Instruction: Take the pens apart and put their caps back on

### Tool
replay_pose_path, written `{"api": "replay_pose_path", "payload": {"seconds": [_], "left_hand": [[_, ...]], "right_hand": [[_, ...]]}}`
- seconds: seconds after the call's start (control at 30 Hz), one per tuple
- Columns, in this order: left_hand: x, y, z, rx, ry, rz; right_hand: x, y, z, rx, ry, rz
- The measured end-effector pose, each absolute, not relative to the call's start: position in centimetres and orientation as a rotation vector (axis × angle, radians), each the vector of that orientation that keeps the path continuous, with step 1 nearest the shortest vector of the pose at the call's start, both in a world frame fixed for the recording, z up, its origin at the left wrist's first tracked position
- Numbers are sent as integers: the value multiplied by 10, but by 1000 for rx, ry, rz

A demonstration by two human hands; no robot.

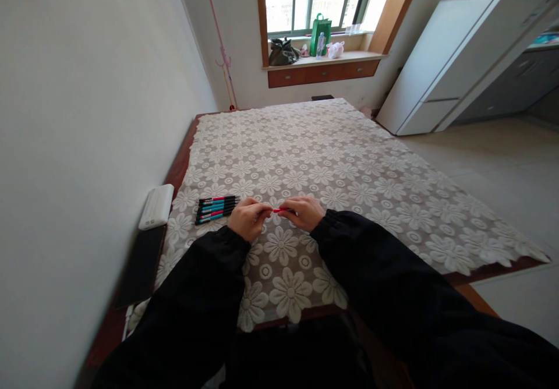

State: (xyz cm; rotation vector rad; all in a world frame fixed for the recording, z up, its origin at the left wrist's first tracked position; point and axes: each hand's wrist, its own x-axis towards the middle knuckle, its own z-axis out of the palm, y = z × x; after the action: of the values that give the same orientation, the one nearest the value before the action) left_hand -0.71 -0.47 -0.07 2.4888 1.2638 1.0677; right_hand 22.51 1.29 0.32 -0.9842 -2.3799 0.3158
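Observation:
My left hand and my right hand meet over the table and both pinch a thin red pen held level between them. Only its short middle part shows between the fingers. Just left of my left hand lies a neat row of several pens with black bodies and red or blue grips, resting on the lace flower tablecloth. Black sleeves cover both forearms.
A white box and a dark flat slab lie along the table's left edge by the wall. A white fridge stands at the far right. Bags and a bottle sit on the window sill.

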Motion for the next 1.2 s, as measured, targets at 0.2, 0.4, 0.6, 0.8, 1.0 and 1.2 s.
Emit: {"api": "replay_pose_path", "payload": {"seconds": [0.2,0.4,0.6,0.8,1.0,1.2], "left_hand": [[-5,-7,2,2518,1329,1174],[-5,-9,11,2430,1315,1435],[-6,-7,10,2282,1555,1267],[-5,-7,4,2481,1656,724],[-7,-2,1,2466,1572,820],[-6,-7,8,2347,1445,1323]], "right_hand": [[223,14,1,-978,-2362,467],[221,11,3,-933,-2153,713],[219,17,0,-736,-1638,1208],[219,22,-4,-668,-1379,1462],[218,21,-4,-647,-1374,1481],[221,20,0,-815,-1583,1149]]}}
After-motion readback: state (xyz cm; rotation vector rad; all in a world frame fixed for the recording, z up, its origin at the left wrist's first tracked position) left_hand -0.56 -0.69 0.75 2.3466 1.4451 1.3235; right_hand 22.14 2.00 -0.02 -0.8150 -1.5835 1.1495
